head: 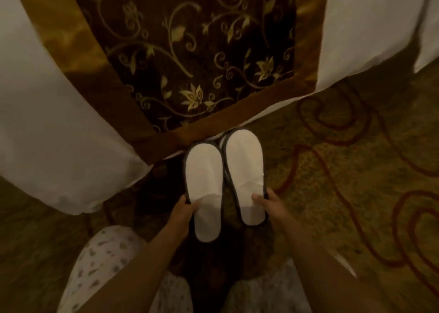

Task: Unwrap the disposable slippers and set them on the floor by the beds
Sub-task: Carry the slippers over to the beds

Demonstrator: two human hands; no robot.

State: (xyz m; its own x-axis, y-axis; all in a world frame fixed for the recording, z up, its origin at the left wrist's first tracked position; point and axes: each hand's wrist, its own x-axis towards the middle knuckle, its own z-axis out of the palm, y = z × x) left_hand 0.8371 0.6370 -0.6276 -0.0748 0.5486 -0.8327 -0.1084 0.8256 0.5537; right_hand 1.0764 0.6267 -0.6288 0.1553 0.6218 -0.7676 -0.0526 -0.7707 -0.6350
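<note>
Two white disposable slippers with dark trim lie side by side, toes pointing toward the bed. My left hand grips the left slipper at its outer edge near the heel. On the right slipper, my right hand holds the outer edge, thumb resting on the white upper. No wrapper shows around either one. Whether their soles touch the carpet I cannot tell.
A bed with white linen and a brown floral runner edged in gold fills the top. Patterned carpet with red swirls spreads to the right. My knees in speckled light trousers sit at the bottom.
</note>
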